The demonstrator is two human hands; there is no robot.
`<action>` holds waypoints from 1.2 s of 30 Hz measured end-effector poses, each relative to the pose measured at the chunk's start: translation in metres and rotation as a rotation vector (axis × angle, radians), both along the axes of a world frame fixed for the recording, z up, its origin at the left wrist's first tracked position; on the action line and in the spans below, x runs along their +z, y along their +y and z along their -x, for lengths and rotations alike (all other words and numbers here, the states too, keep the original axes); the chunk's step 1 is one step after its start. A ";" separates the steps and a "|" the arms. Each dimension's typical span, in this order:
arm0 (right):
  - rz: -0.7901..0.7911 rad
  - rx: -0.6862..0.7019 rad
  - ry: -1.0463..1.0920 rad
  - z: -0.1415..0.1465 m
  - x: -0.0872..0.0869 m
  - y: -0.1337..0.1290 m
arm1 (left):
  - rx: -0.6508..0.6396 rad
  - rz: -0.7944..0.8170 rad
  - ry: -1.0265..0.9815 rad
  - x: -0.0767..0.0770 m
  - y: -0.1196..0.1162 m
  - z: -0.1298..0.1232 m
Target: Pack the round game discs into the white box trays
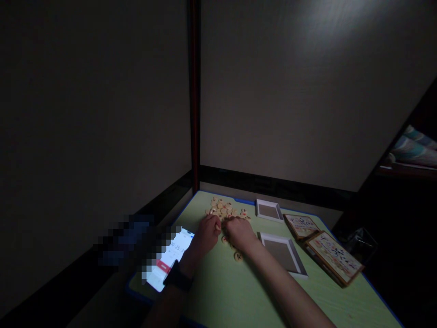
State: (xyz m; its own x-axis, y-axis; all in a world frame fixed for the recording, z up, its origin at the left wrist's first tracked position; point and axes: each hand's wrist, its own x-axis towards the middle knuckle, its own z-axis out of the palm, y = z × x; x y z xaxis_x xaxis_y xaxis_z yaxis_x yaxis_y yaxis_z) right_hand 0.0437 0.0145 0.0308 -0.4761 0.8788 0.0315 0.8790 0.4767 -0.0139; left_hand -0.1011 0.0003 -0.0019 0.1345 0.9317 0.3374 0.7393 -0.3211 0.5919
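Round wooden pieces (pixel 223 211) with marks on them lie in a loose cluster on the green table (pixel 218 282). My left hand (pixel 208 230), with a dark band on its wrist, is closed at the near edge of the cluster, and a light wooden piece shows at its fingertips. Just to the right, my right hand (pixel 238 231) is curled over the pieces; its fingertips and anything under them are hidden. A single marked piece (pixel 238 256) rests on the table below my right hand, and another (pixel 224 239) lies between the hands.
A lit phone (pixel 170 262) showing a timer lies left of my left wrist. Two shallow white-rimmed trays (pixel 269 211) (pixel 298 262) stand to the right. Beyond them are two printed boxes (pixel 301 225) (pixel 336 257), one overlapping the other. Walls rise behind the table.
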 end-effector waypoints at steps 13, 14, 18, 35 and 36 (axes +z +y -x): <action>0.183 0.033 0.498 -0.032 0.009 0.026 | -0.019 0.127 0.134 -0.006 -0.002 0.004; 0.217 0.031 0.538 -0.034 0.008 0.029 | -0.024 0.130 0.128 -0.007 -0.001 0.004; 0.400 0.019 0.668 -0.043 0.006 0.034 | -0.062 0.113 0.107 -0.011 0.001 0.002; 0.573 0.370 0.335 -0.016 -0.004 0.012 | -0.127 0.126 0.084 -0.008 0.000 0.001; 0.553 0.377 0.317 -0.014 -0.006 0.012 | -0.128 0.124 0.080 -0.008 0.001 0.001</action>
